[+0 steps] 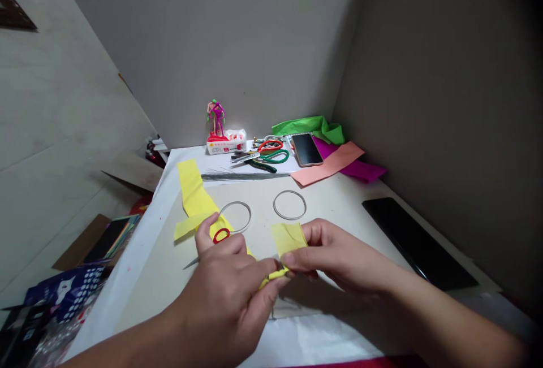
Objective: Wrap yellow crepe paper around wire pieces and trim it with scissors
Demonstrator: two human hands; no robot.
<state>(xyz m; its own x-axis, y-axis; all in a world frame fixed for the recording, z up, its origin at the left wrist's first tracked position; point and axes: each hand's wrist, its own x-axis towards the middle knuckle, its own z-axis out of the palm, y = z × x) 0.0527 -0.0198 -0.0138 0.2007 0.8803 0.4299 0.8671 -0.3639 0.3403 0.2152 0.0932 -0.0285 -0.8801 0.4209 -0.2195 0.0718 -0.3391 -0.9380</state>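
My left hand and my right hand meet over a pale board, pinching a yellow paper strip near its end. That strip runs from the upper left under my left hand. My right hand also holds a folded yellow paper square upright between finger and thumb. Small scissors with a red loop handle sit in my left hand, their metal blade poking out to the left. Two thin wire rings lie just beyond my hands, apart from them.
Beyond the board lie a bundle of thin wires, green-handled pliers, a phone, and green, pink and magenta paper. A wire figure stands behind them. A dark tablet lies at the right; walls close in the table.
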